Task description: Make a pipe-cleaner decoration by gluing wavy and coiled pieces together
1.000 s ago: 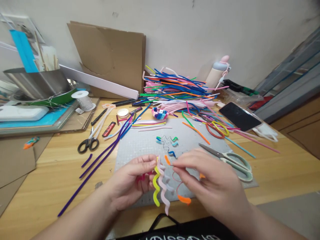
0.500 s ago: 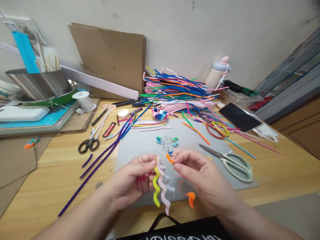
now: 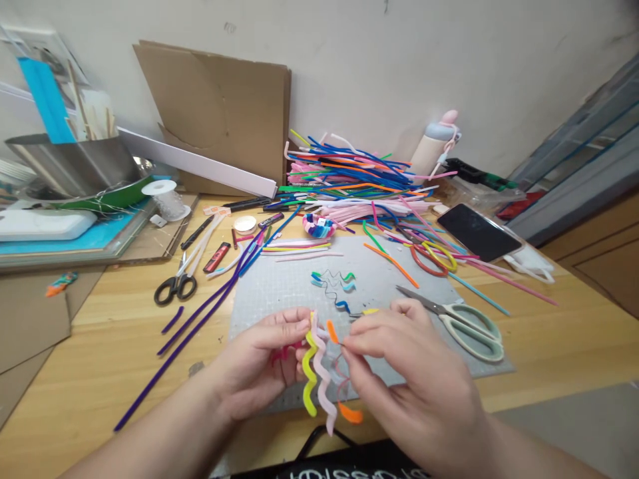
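Observation:
My left hand point(image 3: 259, 362) pinches the top ends of a bundle of curled pipe cleaners; a yellow one point(image 3: 309, 389) and a pale pink one point(image 3: 324, 386) hang down in waves. A magenta one point(image 3: 285, 352) shows behind the fingers. Thumb and forefinger of my right hand point(image 3: 414, 372) grip an orange pipe cleaner point(image 3: 350, 414) by its thin bare wire. Its fuzzy upper tip stands just right of the bundle's top, and its other fuzzy end dangles below. Beyond the hands, wavy wires with blue and green fuzzy ends point(image 3: 342, 305) lie on the grey cutting mat point(image 3: 272, 286).
Green-handled scissors point(image 3: 472, 332) lie on the right of the mat. Black scissors point(image 3: 174, 289) and long purple pipe cleaners point(image 3: 164, 359) are at left. A pipe-cleaner pile point(image 3: 359, 179) is at the back, with a phone point(image 3: 474, 231) to its right. A metal bowl point(image 3: 74, 166) stands far left.
My right hand has turned and shifted its grip on the orange pipe cleaner. The dangling orange end has swung left, towards the bundle. My left hand keeps its hold.

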Demonstrator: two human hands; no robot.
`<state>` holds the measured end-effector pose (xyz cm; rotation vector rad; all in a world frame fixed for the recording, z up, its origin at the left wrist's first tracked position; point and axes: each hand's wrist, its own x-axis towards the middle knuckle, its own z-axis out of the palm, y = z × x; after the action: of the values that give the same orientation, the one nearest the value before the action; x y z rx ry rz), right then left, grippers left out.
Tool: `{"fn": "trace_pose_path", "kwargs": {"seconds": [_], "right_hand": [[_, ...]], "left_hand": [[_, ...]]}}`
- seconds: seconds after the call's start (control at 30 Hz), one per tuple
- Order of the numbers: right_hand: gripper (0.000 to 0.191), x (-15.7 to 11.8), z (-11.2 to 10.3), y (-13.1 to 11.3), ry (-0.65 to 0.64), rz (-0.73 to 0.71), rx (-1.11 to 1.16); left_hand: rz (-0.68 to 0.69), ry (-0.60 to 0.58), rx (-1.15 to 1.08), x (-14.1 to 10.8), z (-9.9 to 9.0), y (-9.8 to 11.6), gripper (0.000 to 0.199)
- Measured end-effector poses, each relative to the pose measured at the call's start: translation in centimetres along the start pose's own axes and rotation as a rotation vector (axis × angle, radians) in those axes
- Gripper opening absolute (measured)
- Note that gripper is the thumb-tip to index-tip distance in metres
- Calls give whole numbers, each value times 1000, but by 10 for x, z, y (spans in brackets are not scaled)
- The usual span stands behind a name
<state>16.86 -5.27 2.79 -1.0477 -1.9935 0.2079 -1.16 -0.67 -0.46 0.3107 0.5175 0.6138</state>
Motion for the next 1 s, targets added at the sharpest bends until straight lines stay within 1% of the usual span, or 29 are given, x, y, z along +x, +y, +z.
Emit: {"fn": "trace_pose_path", "kwargs": {"seconds": [0.1,0.23,0.47,0.6,0.7,0.8,1.0], "right_hand": [[16,-3,7,0,28,-8,-2],[16,-6,11,1,78,-15,-20],[14,-6,16,4,47,-35,2],[15,-5,15,5,45,-34,-6],[16,-4,13,3,40,-46,37],[17,-4,13,3,64,-37,112],[21,-6,20,8,111,-12,228]], "left_hand": [[6,-21,-2,0,0,0,3],[16,-29,7,-1,1,0,5],[25,-10,27,-2,3,0,9],[26,3,36,-2,3,0,10],[31,3,48,-2,3,0,12],[32,2,59,-3,3,1,14],[28,3,34,-3,2,0,17]]}}
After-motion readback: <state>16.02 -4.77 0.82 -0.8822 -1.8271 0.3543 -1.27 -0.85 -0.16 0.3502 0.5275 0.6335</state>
